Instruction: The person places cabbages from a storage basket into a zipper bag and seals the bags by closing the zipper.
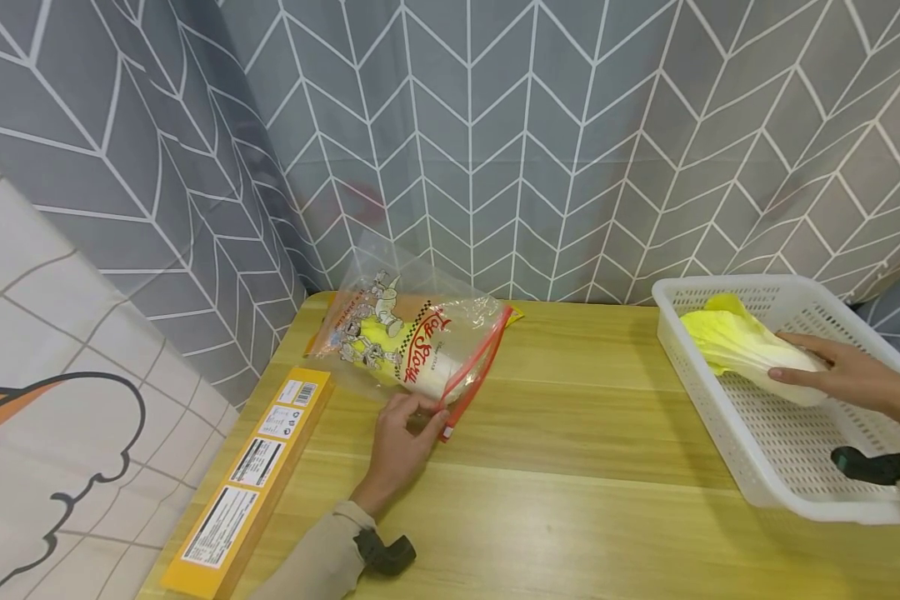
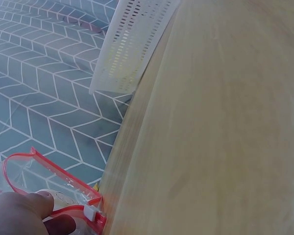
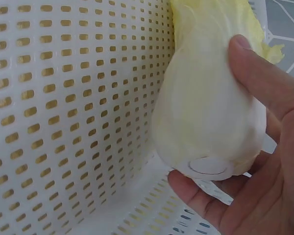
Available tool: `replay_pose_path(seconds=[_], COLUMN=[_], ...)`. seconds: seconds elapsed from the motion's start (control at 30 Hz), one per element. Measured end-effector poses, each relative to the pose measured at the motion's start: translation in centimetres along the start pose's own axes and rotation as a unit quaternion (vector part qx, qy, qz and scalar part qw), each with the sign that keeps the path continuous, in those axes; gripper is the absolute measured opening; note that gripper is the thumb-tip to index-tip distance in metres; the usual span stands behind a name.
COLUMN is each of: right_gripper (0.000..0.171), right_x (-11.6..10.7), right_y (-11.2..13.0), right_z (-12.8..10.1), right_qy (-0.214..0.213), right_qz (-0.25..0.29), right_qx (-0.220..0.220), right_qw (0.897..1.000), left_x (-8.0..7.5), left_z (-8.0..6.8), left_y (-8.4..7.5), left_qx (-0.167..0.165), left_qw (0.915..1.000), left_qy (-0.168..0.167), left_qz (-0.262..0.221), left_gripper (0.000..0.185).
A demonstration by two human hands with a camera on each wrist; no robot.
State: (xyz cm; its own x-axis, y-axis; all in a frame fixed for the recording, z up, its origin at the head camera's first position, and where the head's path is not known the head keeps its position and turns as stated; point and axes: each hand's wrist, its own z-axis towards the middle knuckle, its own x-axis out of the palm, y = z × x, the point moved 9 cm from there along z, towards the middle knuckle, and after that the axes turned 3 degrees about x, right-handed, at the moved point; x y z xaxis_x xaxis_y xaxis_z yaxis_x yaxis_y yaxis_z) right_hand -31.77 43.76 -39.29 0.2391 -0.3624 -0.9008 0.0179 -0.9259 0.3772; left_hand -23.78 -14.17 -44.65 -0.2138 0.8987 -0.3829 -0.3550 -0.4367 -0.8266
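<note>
My right hand [image 1: 858,371] grips a napa cabbage [image 1: 757,346] inside the white perforated basket [image 1: 727,446], thumb on one side and fingers beneath. In the right wrist view the cabbage [image 3: 210,107] shows its pale cut base and yellow leaf tips. At the table's left, my left hand [image 1: 401,446] pinches the red zip edge of a clear printed zipper bag [image 1: 412,333]. Another yellow-and-white cabbage lies within that bag. The left wrist view shows the bag's mouth [image 2: 63,171] gaping, with a white slider near the fingertips.
A long yellow box [image 1: 247,483] with white labels lies along the table's left edge. The wooden table [image 1: 570,500] meets a grey chevron-patterned curtain [image 1: 495,150] at the back. Something yellow [image 1: 516,314] peeks out behind the bag.
</note>
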Motion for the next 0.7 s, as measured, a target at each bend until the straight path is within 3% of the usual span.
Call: replay_pose_path(seconds=[0.1, 0.27, 0.6, 0.7], right_gripper=[0.09, 0.087, 0.073, 0.069], right_x=[-0.3, -1.3, -3.4, -4.6], right_y=[-0.1, -0.1, 1.2, 1.7], right_z=[-0.1, -0.4, -2.0, -2.5], right_qy=[-0.006, -0.049, -0.117, -0.168], right_qz=[0.007, 0.017, 0.048, 0.053], right_qx=[0.011, 0.027, -0.015, -0.026], right_qw=[1.0, 0.998, 0.992, 0.984], left_x=[0.0, 0.0, 0.1, 0.1], left_z=[0.0, 0.0, 0.0, 0.0], left_y=[0.1, 0.1, 0.2, 0.2], left_qx=[-0.003, -0.002, -0.002, 0.0], left_qw=[1.0, 1.0, 1.0, 1.0], left_qy=[0.001, 0.002, 0.003, 0.002], left_qz=[-0.003, 0.003, -0.001, 0.0], left_gripper=[0.009, 0.01, 0.009, 0.009])
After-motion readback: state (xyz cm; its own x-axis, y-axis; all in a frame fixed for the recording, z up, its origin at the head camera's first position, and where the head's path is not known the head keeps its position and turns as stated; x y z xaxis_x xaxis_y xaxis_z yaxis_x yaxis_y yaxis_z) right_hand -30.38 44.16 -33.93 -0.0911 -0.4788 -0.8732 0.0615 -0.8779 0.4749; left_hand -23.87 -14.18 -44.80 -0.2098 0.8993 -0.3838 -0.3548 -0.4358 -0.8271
